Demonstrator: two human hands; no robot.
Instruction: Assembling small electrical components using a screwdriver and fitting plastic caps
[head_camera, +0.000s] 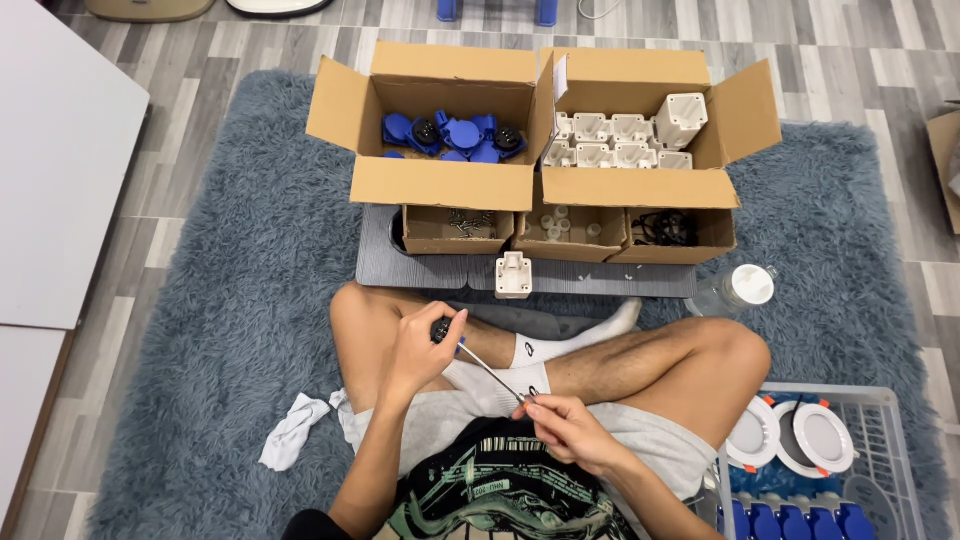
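Screwdriver (478, 362) lies slanted across your lap above your crossed legs: your left hand (418, 350) is closed around its dark handle, your right hand (565, 430) pinches the tip end. Farther right, a grey crate (880, 400) holds round white lamps (800, 437).

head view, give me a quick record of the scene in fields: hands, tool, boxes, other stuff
left hand: grips the dark handle of the screwdriver
right hand: pinches the shaft near its tip
posture: person seated cross-legged on a grey-blue shaggy rug
left big box: open, holds blue parts
right big box: open, holds white housings
small trays: three cardboard ones in a row, contents small
white housing: alone on the grey board in front of the trays
crate: at right, with round white lamps
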